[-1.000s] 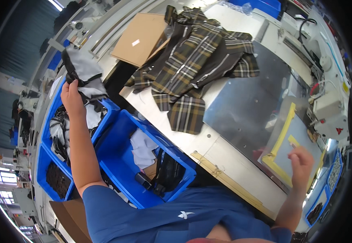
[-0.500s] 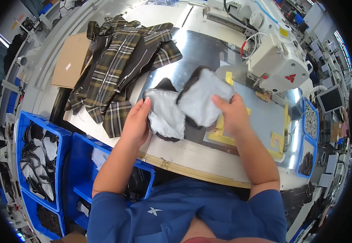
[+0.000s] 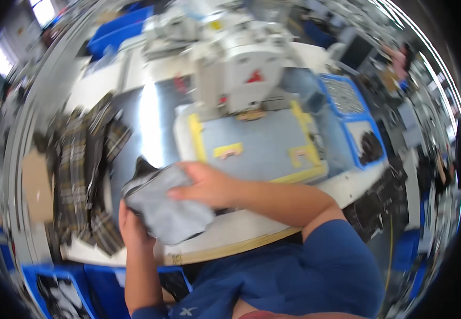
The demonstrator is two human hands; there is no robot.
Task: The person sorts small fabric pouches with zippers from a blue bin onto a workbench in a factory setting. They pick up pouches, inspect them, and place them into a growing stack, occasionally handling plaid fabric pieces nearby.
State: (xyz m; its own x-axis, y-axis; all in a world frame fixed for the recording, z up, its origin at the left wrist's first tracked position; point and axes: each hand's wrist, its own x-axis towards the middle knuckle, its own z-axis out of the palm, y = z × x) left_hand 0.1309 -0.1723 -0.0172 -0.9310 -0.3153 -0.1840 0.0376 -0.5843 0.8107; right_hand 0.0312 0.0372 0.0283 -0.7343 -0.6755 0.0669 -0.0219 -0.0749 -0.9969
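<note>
My left hand (image 3: pixel 135 223) grips the left edge of grey fabric pieces (image 3: pixel 169 210) with dark edging, which lie over one another. My right hand (image 3: pixel 201 186) holds them from above, thumb on the grey face and fingers curled at the upper edge. The pieces are over the steel plate (image 3: pixel 148 119) and the near table edge. To the upper right is the white sewing machine (image 3: pixel 246 74), with a grey template (image 3: pixel 257 149) framed in yellow tape beneath its head. The picture is blurred.
Plaid garments (image 3: pixel 76 159) and cardboard (image 3: pixel 38 189) lie at the left. Blue bins with fabric (image 3: pixel 55 274) are below left. Blue trays (image 3: pixel 329 90) of small parts are right of the machine, beside dark material (image 3: pixel 371 204). Another person (image 3: pixel 400 58) is far back at right.
My left hand has moved from the bins to the table with grey pieces. The pieces, held apart in both hands earlier, are now together, lower and leftward. The view has turned toward the machine.
</note>
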